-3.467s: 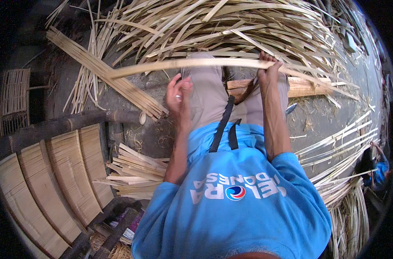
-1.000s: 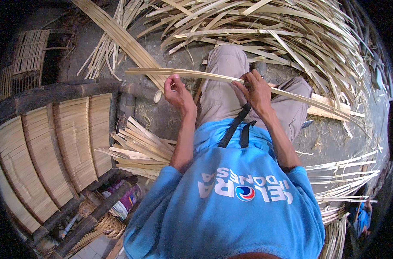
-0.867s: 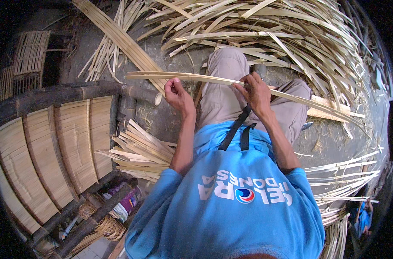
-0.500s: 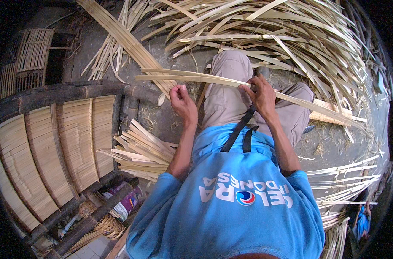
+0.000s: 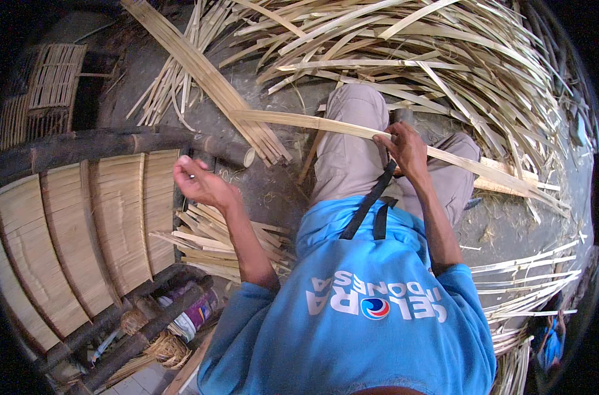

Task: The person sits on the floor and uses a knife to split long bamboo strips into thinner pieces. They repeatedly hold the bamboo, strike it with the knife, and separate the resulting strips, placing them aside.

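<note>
Pale bamboo strip (image 5: 306, 121) lies across both knees, far side of the lap, its left end over a flat slat bundle (image 5: 200, 72). Looks light, springy, stiff edge-on; likely splinters at the edges. Best hold: flat faces, near mid-length. Right hand (image 5: 406, 150) has it pinched about there. Left hand (image 5: 204, 183) is off it, near the bamboo bench (image 5: 118, 227), fingers half-curled; can't tell if it holds anything.

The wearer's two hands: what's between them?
In the head view, from left hand to right hand: mainly grey floor, then the left trouser leg.
</note>
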`<state>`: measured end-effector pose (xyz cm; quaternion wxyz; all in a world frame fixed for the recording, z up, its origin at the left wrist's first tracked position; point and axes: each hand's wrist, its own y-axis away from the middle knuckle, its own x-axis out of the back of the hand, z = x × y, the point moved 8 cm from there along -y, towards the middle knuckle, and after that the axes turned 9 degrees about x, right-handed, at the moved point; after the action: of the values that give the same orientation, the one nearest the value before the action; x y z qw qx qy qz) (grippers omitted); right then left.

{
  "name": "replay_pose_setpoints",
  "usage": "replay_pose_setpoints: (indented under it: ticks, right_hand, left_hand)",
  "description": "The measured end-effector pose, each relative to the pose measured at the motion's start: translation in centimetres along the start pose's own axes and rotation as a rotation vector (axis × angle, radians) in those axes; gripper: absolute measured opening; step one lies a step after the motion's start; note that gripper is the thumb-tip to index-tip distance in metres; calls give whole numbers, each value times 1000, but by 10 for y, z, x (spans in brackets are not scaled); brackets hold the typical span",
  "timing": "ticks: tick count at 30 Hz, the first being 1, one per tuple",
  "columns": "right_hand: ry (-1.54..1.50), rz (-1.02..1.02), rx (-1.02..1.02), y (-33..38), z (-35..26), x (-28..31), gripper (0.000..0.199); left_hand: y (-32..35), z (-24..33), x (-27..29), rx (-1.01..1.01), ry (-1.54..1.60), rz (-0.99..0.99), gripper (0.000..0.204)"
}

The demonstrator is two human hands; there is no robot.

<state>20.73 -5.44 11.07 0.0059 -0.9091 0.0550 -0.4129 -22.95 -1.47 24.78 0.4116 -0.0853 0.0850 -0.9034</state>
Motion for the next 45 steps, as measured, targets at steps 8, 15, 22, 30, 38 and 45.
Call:
replay_pose_setpoints:
  ticks: [8,15,22,30,38,45]
  right_hand:
    - [-19,-71,-31,-1,-4,-2,45]
    - [-56,-46,-14,1,1,-2,45]
    - [-15,-104,-82,1,7,-5,49]
    - [-67,-69,-34,1,6,-4,49]
    - [1,-16,5,1,3,-5,46]
    - [39,55,59,3,0,-2,43]
  left_hand:
    - [-52,-95,-24,133,-154,-218,29]
    - [-20,-191,-77,931,30,-332,50]
    - [-10,-220,-97,940,426,-302,40]
    - [0,-252,-89,1008,597,-257,37]
    - [31,-169,-60,539,83,-315,32]
    - [83,-89,-121,214,-395,-858,34]
